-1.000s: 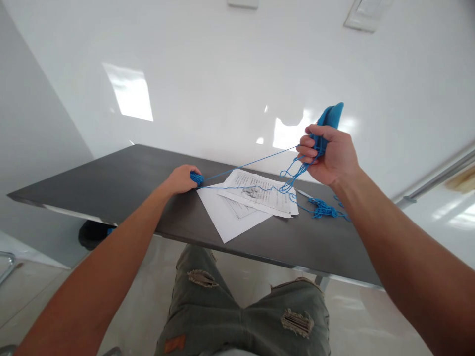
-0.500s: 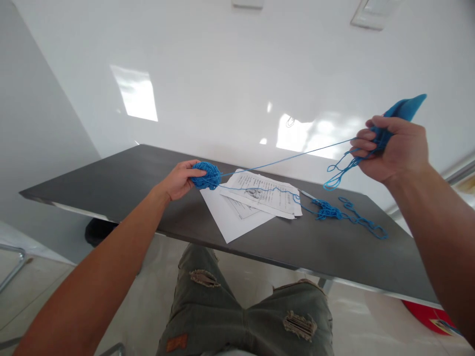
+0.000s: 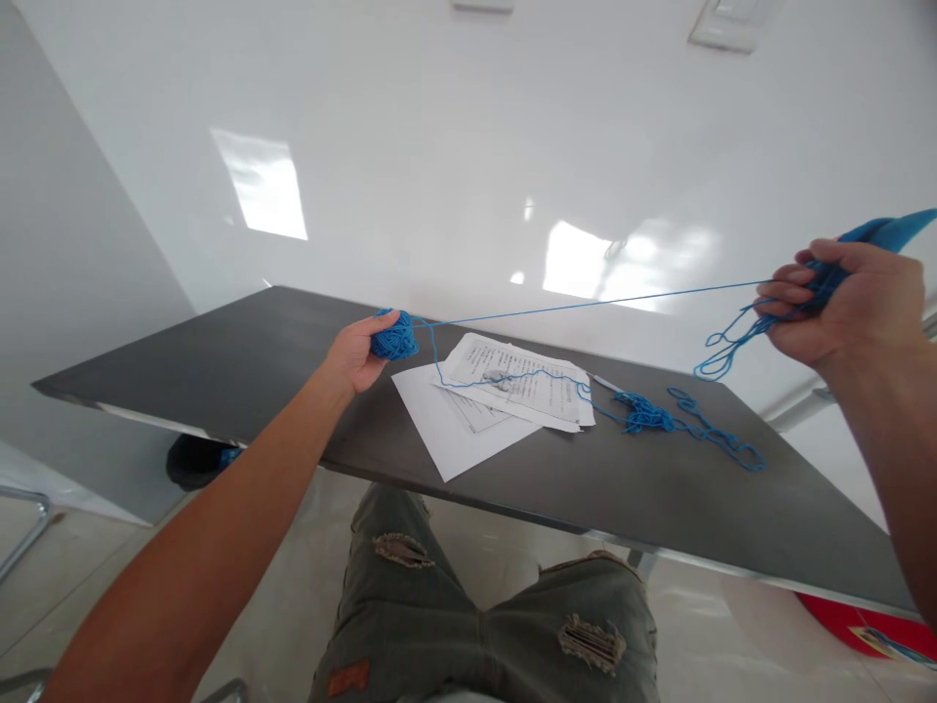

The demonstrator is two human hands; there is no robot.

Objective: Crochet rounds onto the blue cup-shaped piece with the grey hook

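My left hand (image 3: 356, 353) grips a ball of blue yarn (image 3: 395, 338) above the table, left of centre. Far to the right, my right hand (image 3: 841, 303) is closed around a blue piece of fabric or knitting (image 3: 889, 232), with loose yarn loops (image 3: 721, 361) hanging below the fingers. A taut strand (image 3: 586, 306) runs between the two hands. From the ball a second, slack strand drops across the papers to a tangled heap of blue yarn (image 3: 645, 413) on the table. What exactly the right fingers enclose is partly hidden.
Printed sheets (image 3: 527, 391) and a white page (image 3: 454, 444) lie on the dark table (image 3: 264, 361), with a pen-like object (image 3: 604, 383) beside them. A white wall (image 3: 410, 146) stands behind. Under the table are a black bin (image 3: 191, 464) and a red object (image 3: 841, 625).
My right hand has moved far to the right with the blue bundle, stretching the strand longer. My left hand has lifted and turned, exposing the yarn ball.
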